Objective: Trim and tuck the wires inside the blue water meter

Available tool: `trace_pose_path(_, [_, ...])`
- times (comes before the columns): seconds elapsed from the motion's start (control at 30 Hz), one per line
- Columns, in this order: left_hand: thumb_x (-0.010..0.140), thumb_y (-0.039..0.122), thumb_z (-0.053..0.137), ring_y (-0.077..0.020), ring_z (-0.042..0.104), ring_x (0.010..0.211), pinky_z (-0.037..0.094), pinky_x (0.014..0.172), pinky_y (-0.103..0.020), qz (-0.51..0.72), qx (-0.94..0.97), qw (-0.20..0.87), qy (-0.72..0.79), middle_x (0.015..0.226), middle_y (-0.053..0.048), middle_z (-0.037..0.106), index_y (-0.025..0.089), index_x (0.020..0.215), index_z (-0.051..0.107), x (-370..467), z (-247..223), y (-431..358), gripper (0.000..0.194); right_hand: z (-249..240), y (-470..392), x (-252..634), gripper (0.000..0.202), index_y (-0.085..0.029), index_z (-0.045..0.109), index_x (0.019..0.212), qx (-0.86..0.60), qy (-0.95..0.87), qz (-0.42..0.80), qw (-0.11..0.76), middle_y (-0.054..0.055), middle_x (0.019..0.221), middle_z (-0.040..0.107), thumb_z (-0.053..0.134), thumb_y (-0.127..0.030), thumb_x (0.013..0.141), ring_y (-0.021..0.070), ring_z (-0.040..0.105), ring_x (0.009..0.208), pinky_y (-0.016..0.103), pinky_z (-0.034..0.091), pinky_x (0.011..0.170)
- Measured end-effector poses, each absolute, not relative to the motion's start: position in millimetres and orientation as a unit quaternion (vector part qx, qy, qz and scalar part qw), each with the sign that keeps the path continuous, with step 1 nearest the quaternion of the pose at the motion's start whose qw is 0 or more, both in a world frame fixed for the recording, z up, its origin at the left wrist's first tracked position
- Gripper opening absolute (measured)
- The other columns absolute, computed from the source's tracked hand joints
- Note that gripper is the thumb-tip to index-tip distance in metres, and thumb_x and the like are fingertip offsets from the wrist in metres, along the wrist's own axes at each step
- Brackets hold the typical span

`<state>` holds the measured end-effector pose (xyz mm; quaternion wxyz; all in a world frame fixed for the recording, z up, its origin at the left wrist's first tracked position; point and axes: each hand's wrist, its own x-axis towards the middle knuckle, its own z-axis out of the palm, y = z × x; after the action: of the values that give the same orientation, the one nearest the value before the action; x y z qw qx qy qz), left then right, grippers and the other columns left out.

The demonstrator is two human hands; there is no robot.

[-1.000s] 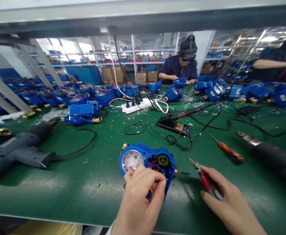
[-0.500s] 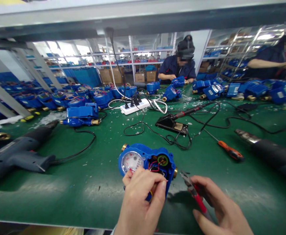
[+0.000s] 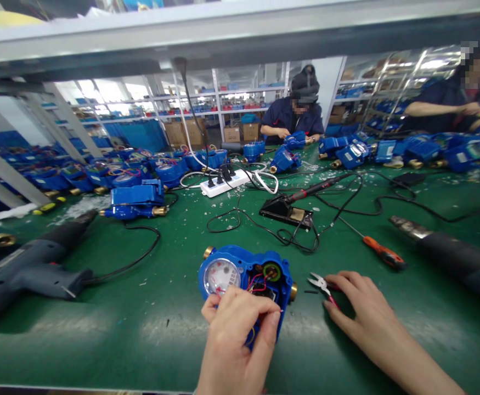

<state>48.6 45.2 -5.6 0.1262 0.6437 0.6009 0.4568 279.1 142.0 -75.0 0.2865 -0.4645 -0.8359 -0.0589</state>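
A blue water meter (image 3: 270, 257) with a round clear dial lies in front of me. Red wires and a green round part show inside its open compartment. My left hand (image 3: 240, 334) is closed over its near side, thumb and forefinger pinching a thin red wire (image 3: 281, 311) whose tip pokes out. To the right, red-handled wire cutters (image 3: 320, 283) rest on the table with their jaws apart. My right hand (image 3: 361, 307) has thumb and fingers around their handles, partly hiding them. A short black strip (image 3: 311, 292) lies beside the jaws.
Heat guns lie at left (image 3: 38, 263) and right (image 3: 449, 252). Behind the meter are a soldering iron (image 3: 305, 193) on its stand, an orange screwdriver (image 3: 383, 253), a white power strip (image 3: 225, 184) and loose cables. More blue meters (image 3: 135, 198) line the table; two people work across it.
My right hand has moved forward and laid the wire cutters down on the table, where their jaws now spread. My left hand keeps its pinch over the meter.
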Motion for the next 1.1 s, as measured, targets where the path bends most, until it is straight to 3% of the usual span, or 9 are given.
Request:
trace_pose_path(0.1, [0.089, 0.013, 0.058, -0.0162, 0.058, 0.079, 0.022, 0.086, -0.034, 0.461, 0.646, 0.125, 0.596, 0.081, 0.011, 0.066, 0.030, 0.084, 0.062, 48.6, -5.2, 45.2, 0.018, -66.9, 139.6, 274.4, 0.024, -0.023, 0.062, 0.103, -0.455, -0.825, -0.082, 0.326, 0.005, 0.097, 0.063, 0.049, -0.041, 0.093, 0.0267, 0.061, 0.087, 0.042, 0.046, 0.070])
trace_pose_path(0.23, [0.089, 0.013, 0.060, -0.0146, 0.059, 0.080, 0.022, 0.087, -0.034, 0.474, 0.649, 0.112, 0.584, 0.084, 0.012, 0.066, 0.032, 0.086, 0.061, 47.7, -8.4, 46.4, 0.019, -33.4, 117.3, 247.6, 0.017, -0.023, 0.058, 0.108, -0.356, -0.839, 0.009, 0.412, 0.003, 0.104, 0.053, 0.050, -0.036, 0.099, 0.0140, 0.053, 0.099, 0.025, 0.044, 0.080])
trace_pose_path(0.33, [0.089, 0.013, 0.060, -0.0139, 0.060, 0.081, 0.023, 0.085, -0.033, 0.473, 0.654, 0.107, 0.581, 0.085, 0.013, 0.066, 0.032, 0.087, 0.062, 46.3, -11.6, 46.3, 0.020, -18.5, 103.2, 224.1, 0.015, -0.023, 0.058, 0.109, -0.304, -0.843, 0.064, 0.439, 0.002, 0.107, 0.048, 0.052, -0.034, 0.099, 0.0120, 0.048, 0.104, 0.020, 0.040, 0.088])
trace_pose_path(0.63, [0.086, 0.006, 0.062, -0.0137, 0.059, 0.091, 0.028, 0.089, -0.032, 0.493, 0.647, 0.086, 0.575, 0.099, 0.006, 0.059, 0.030, 0.087, 0.065, 46.3, -15.7, 43.2, 0.024, -23.5, 97.4, 202.2, 0.003, -0.023, 0.061, 0.096, -0.289, -0.821, 0.087, 0.485, 0.002, 0.103, 0.050, 0.058, -0.025, 0.096, 0.0160, 0.047, 0.102, 0.028, 0.037, 0.089])
trace_pose_path(1.1, [0.087, 0.007, 0.060, -0.0140, 0.059, 0.084, 0.029, 0.086, -0.033, 0.475, 0.688, 0.025, 0.548, 0.089, 0.004, 0.064, 0.029, 0.089, 0.067, 41.0, -19.7, 42.4, 0.023, -18.9, 87.3, 208.5, 0.012, -0.024, 0.058, 0.088, -0.285, -0.813, 0.097, 0.499, 0.002, 0.099, 0.054, 0.056, -0.012, 0.089, 0.0169, 0.050, 0.098, 0.029, 0.038, 0.095])
